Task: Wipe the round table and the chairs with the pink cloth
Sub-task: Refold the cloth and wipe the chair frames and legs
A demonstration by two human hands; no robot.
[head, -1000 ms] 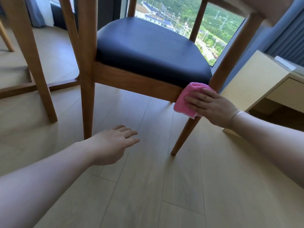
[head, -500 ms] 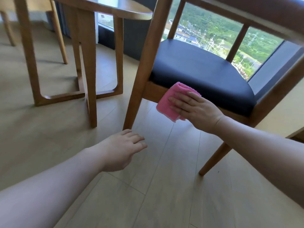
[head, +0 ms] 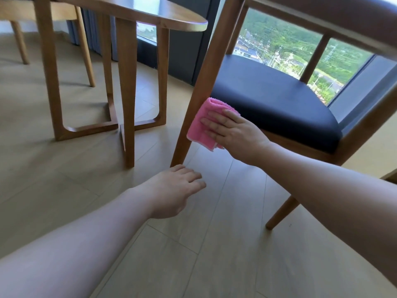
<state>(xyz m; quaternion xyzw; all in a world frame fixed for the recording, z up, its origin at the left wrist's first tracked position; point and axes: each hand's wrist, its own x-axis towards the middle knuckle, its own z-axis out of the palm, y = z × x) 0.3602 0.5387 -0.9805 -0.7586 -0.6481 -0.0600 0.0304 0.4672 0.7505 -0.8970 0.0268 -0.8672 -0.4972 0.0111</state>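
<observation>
Floor (head: 225, 244): pale wood-look planks, filling most of the view. Window (head: 279, 46): behind the furniture, showing green hillside and buildings well below. Chair (head: 270, 97): wooden frame with a dark padded seat, standing at right in front of the window; its front left leg (head: 199, 91) slants down to the floor at centre, and another leg meets the floor lower right. Counter (head: 150, 16): round wooden top, upper left, on curved wooden legs joined by a base rail on the floor; it stands just beside the chair, apart from it. Second chair (head: 83, 50): only pale wooden legs and part of the seat edge seen, behind the counter at far left. Left hand (head: 174, 190): extended low over the floor near the foot of the chair's front leg, fingers (head: 193, 176) straight and relaxed, holding nothing; whether it touches the floor cannot be told. Right hand (head: 234, 131): palm and flat, straight fingers pressed against the cloth (head: 202, 127). The cloth is pink, folded, held against the chair frame where the front leg meets the seat rail, its left edge lying on the leg.
</observation>
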